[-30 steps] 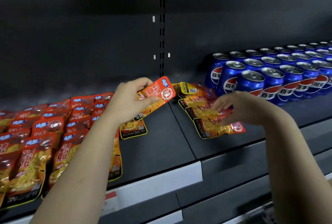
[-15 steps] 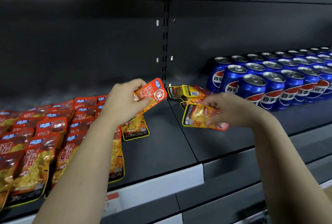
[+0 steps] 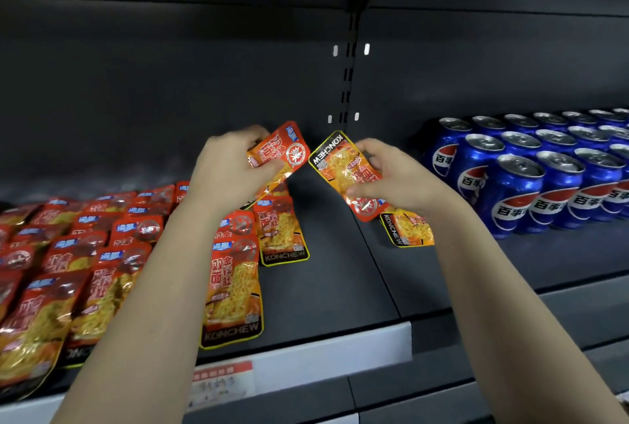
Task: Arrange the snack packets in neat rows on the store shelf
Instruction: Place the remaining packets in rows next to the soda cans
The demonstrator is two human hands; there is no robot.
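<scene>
My left hand (image 3: 228, 165) grips an orange snack packet (image 3: 284, 154) above the shelf, its top end pointing up and right. My right hand (image 3: 391, 175) pinches a second orange packet (image 3: 343, 168) lifted off the shelf, upside down with its black KONCHEW edge uppermost. The two packets almost touch in mid-air. One loose packet (image 3: 408, 229) lies on the shelf under my right wrist. Rows of the same packets (image 3: 85, 253) cover the shelf's left part, with two more (image 3: 235, 287) forming a partial row beside my left forearm.
Blue Pepsi cans (image 3: 531, 178) stand in rows at the right of the dark shelf (image 3: 340, 270). A slotted upright (image 3: 350, 83) divides the back panel. A white price strip (image 3: 323, 359) with a red label runs along the shelf's front edge.
My right hand has lifted one packet from the loose pile and raised it toward the packet in my left hand, which also rose slightly. Only one loose packet shows on the right now.
</scene>
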